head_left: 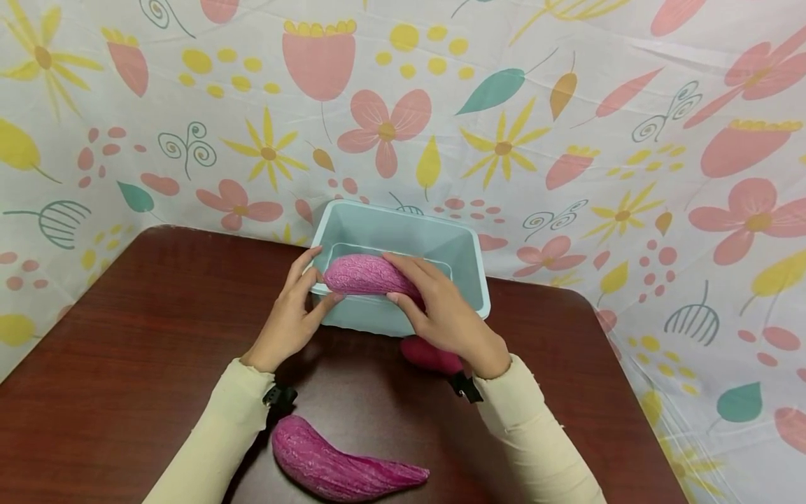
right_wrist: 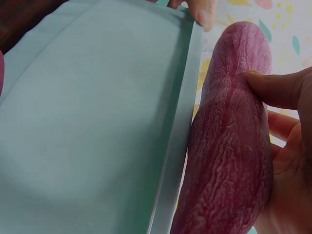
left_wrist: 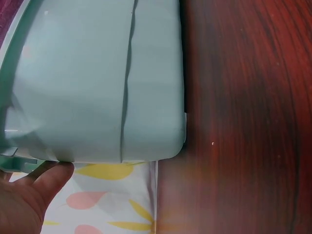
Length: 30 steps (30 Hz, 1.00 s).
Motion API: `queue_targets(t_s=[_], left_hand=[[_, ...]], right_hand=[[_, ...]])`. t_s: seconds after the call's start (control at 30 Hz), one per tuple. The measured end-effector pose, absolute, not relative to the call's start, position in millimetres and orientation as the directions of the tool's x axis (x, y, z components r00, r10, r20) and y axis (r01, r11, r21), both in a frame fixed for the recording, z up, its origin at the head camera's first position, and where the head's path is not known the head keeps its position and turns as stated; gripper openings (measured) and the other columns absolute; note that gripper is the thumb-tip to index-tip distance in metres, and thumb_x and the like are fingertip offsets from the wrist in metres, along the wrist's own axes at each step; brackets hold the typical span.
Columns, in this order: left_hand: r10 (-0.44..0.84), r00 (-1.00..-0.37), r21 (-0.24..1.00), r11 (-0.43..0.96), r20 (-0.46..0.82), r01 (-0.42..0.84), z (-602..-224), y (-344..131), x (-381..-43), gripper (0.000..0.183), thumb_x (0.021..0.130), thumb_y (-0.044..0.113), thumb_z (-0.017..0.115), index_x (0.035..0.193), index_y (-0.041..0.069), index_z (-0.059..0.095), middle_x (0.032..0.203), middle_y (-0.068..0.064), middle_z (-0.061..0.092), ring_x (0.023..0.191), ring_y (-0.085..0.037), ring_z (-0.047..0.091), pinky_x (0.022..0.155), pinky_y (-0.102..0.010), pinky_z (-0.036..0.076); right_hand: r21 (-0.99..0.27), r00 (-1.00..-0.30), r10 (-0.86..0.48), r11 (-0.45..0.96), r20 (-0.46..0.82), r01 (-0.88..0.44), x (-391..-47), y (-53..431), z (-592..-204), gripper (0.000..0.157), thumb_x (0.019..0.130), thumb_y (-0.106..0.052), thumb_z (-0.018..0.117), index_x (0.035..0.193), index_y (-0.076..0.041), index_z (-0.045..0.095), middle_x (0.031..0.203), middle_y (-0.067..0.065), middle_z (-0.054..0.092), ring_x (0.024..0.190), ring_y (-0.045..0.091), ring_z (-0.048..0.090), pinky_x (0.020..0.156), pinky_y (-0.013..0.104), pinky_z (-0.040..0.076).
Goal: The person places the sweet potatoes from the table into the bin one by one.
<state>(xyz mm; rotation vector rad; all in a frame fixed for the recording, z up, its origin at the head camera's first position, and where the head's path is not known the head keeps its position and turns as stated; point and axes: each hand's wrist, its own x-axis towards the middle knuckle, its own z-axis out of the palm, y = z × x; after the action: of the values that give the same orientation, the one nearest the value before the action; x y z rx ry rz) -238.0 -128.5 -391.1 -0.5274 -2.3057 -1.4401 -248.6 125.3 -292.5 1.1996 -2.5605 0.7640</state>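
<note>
A purple sweet potato (head_left: 362,275) with wrinkled skin is held sideways over the front rim of a pale blue plastic bin (head_left: 362,315). My right hand (head_left: 450,311) grips its right end, thumb on the near side and fingers on the far side. My left hand (head_left: 286,318) holds the bin's front left corner, thumb at the front rim, fingers along the left side. In the right wrist view the sweet potato (right_wrist: 229,131) lies along the bin's rim, the left hand's fingertips (right_wrist: 204,14) near its far end. The bin's outer wall (left_wrist: 73,83) fills much of the left wrist view.
Another purple sweet potato (head_left: 340,465), tapering to the right, lies on the dark wooden table (head_left: 126,350) near the front. A reddish-purple one (head_left: 428,355) sits partly hidden under the right wrist. A flower-printed cloth (head_left: 378,70) hangs behind the table.
</note>
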Motion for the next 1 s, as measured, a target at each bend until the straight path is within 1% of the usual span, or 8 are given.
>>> queue_targets(t_s=[0.13, 0.27, 0.4, 0.53, 0.7, 0.87, 1.0], left_hand=[[0.116, -0.856, 0.763, 0.406, 0.504, 0.504, -390.5, -128.0, -237.7, 0.019, 0.098, 0.02, 0.067, 0.114, 0.015, 0.058, 0.167, -0.002, 0.021, 0.15, -0.03, 0.033, 0.103, -0.049, 0.042], [0.108, -0.855, 0.762, 0.407, 0.507, 0.504, -390.0, -127.7, -237.7, 0.016, 0.097, 0.02, 0.068, 0.108, 0.014, 0.058, 0.167, -0.002, 0.022, 0.15, -0.031, 0.033, 0.105, -0.05, 0.041], [0.104, -0.852, 0.758, 0.409, 0.513, 0.507, -390.0, -128.0, -238.9, 0.017, 0.097, 0.019, 0.069, 0.103, 0.012, 0.055, 0.166, -0.004, 0.023, 0.15, -0.034, 0.033, 0.106, -0.051, 0.04], [0.101, -0.851, 0.76, 0.405, 0.516, 0.509, -389.8, -128.2, -239.1, 0.018, 0.097, 0.019, 0.069, 0.099, 0.01, 0.053, 0.166, -0.004, 0.023, 0.15, -0.033, 0.033, 0.106, -0.051, 0.04], [0.105, -0.853, 0.764, 0.4, 0.51, 0.506, -390.2, -128.5, -239.0, 0.018, 0.098, 0.02, 0.068, 0.098, 0.011, 0.052, 0.167, -0.003, 0.022, 0.15, -0.034, 0.033, 0.108, -0.052, 0.04], [0.107, -0.857, 0.767, 0.401, 0.504, 0.501, -391.2, -128.2, -238.7, 0.018, 0.098, 0.021, 0.068, 0.099, 0.012, 0.052, 0.166, -0.008, 0.023, 0.15, -0.03, 0.033, 0.107, -0.052, 0.04], [0.105, -0.858, 0.763, 0.411, 0.504, 0.499, -391.7, -128.1, -238.6, 0.018, 0.098, 0.021, 0.068, 0.1, 0.011, 0.052, 0.166, -0.007, 0.024, 0.149, -0.026, 0.034, 0.104, -0.049, 0.041]], right_hand=[[-0.359, -0.636, -0.657, 0.525, 0.405, -0.772, -253.5, 123.5, -290.3, 0.056, 0.1, -0.021, 0.064, 0.151, -0.012, 0.044, 0.144, 0.008, 0.056, 0.134, 0.024, 0.053, 0.112, 0.044, 0.043], [-0.345, -0.629, -0.661, 0.526, 0.409, -0.777, -258.1, 121.4, -288.8, 0.055, 0.1, -0.02, 0.064, 0.15, -0.012, 0.045, 0.142, 0.008, 0.057, 0.133, 0.024, 0.053, 0.113, 0.043, 0.043], [-0.336, -0.628, -0.665, 0.531, 0.404, -0.778, -262.6, 119.4, -288.0, 0.054, 0.1, -0.021, 0.064, 0.15, -0.012, 0.045, 0.142, 0.008, 0.058, 0.132, 0.024, 0.054, 0.112, 0.043, 0.045], [-0.34, -0.638, -0.662, 0.54, 0.393, -0.77, -266.8, 117.5, -286.9, 0.055, 0.1, -0.021, 0.064, 0.151, -0.012, 0.045, 0.143, 0.009, 0.057, 0.133, 0.024, 0.054, 0.111, 0.044, 0.045], [-0.346, -0.652, -0.657, 0.553, 0.378, -0.758, -269.4, 116.4, -286.0, 0.056, 0.1, -0.022, 0.064, 0.151, -0.013, 0.045, 0.144, 0.009, 0.056, 0.133, 0.025, 0.053, 0.111, 0.045, 0.045], [-0.346, -0.649, -0.66, 0.549, 0.378, -0.76, -271.5, 115.4, -284.8, 0.057, 0.099, -0.02, 0.065, 0.151, -0.011, 0.044, 0.145, 0.01, 0.056, 0.134, 0.026, 0.053, 0.111, 0.046, 0.045], [-0.343, -0.643, -0.663, 0.544, 0.384, -0.766, -273.4, 114.3, -283.4, 0.056, 0.099, -0.019, 0.065, 0.15, -0.009, 0.045, 0.143, 0.011, 0.057, 0.131, 0.026, 0.055, 0.111, 0.046, 0.045]])
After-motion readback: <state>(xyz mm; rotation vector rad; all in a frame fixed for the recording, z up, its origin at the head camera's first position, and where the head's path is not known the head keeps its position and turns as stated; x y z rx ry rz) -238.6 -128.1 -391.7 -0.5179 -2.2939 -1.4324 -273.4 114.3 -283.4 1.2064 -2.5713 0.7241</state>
